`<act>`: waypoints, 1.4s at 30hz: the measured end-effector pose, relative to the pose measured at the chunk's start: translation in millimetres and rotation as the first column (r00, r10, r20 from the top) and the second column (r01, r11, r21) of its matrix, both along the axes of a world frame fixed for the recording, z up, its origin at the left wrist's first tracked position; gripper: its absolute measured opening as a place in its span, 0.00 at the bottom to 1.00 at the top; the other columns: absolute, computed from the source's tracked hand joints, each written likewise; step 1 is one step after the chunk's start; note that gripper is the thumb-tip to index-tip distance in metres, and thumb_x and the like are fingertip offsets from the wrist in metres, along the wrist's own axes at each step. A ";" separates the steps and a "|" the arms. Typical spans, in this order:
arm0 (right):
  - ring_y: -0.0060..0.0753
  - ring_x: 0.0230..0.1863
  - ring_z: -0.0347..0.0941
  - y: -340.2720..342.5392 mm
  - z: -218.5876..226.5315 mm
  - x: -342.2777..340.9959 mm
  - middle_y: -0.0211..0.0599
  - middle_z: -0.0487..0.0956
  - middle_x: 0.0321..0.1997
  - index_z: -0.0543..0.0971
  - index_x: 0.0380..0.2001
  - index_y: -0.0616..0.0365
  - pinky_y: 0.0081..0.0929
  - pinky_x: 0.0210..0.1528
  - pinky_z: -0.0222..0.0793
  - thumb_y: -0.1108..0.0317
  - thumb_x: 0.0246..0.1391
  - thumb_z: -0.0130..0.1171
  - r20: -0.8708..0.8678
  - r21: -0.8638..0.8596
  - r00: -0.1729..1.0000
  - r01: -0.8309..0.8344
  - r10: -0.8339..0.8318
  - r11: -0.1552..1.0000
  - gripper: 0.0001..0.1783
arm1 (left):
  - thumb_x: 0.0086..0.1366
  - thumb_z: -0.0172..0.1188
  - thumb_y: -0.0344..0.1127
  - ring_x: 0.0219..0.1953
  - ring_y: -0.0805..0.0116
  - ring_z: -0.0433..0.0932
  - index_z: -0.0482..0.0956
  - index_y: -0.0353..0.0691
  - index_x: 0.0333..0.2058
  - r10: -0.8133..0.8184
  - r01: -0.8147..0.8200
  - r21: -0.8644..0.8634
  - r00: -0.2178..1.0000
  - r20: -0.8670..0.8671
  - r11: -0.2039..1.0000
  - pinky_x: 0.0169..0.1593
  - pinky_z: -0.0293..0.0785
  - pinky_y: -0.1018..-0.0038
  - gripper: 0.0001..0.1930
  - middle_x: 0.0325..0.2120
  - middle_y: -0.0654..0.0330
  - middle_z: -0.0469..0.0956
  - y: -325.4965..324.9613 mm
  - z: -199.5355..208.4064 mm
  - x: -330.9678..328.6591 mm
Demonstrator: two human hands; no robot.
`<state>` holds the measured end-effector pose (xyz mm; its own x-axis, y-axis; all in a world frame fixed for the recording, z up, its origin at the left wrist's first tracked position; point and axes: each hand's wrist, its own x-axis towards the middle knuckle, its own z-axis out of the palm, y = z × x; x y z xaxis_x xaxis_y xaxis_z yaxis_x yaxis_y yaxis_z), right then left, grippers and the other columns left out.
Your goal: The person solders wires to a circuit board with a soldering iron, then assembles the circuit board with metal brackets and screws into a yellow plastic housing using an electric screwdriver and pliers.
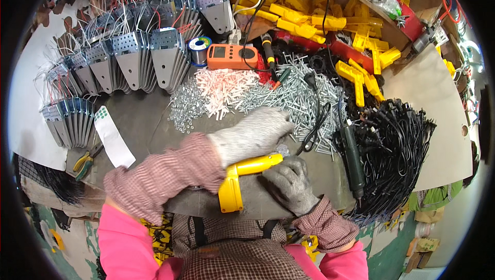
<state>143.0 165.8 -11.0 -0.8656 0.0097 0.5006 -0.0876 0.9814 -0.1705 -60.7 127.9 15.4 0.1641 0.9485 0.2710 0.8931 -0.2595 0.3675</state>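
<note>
A yellow plastic tool housing (pixel 230 195), shaped like a pistol grip, lies at the near middle of the table. My right hand (pixel 293 183), in a grey-stained glove, is closed at the housing's right end, beside a black cord. Across and above the housing stretches my left arm. My left hand (pixel 258 133), in a whitish glove, is at the near edge of a pile of silver screws (pixel 304 97). Its fingers are curled downward, and whatever is between them is hidden. A small clear piece (pixel 282 149) lies just above the housing's tip.
Small nuts (pixel 184 106) and pale pink tubes (pixel 224 87) lie left of the screws. An orange multimeter (pixel 232 57), solder spool (pixel 199 51) and screwdriver (pixel 268 51) stand behind. Metal plates with wires (pixel 131 56) line the left; black cords (pixel 394 151) and a dark cylindrical tool (pixel 352 159) are right. Pliers (pixel 87 161) lie left.
</note>
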 end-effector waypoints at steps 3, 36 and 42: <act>0.45 0.45 0.74 21.3 25.8 -7.1 0.40 0.76 0.42 0.79 0.42 0.55 0.40 0.48 0.70 0.80 0.42 0.61 -0.050 -0.253 0.997 0.045 -0.060 0.966 0.20 | 0.57 0.55 0.31 0.45 0.57 0.75 0.78 0.36 0.38 -0.036 0.083 0.147 0.954 -0.299 0.986 0.48 0.74 0.65 0.11 0.39 0.56 0.76 23.8 -30.1 3.6; 0.42 0.39 0.76 -27.1 48.9 -25.5 0.37 0.72 0.38 0.76 0.38 0.54 0.38 0.38 0.75 0.64 0.53 0.58 0.491 -0.263 0.851 -0.060 0.187 0.963 0.10 | 0.56 0.55 0.30 0.46 0.45 0.75 0.73 0.37 0.50 0.093 -0.066 -0.118 0.967 0.238 0.991 0.50 0.72 0.56 0.21 0.43 0.48 0.75 -107.9 6.7 -5.2; 0.37 0.45 0.76 -19.9 36.5 -34.2 0.39 0.72 0.40 0.73 0.43 0.60 0.32 0.42 0.76 0.70 0.49 0.54 0.379 -0.160 0.875 -0.259 0.301 0.953 0.16 | 0.59 0.53 0.32 0.49 0.45 0.71 0.74 0.39 0.50 0.053 -0.006 -0.205 0.972 0.227 0.979 0.53 0.68 0.56 0.19 0.45 0.47 0.74 -103.5 12.9 -6.2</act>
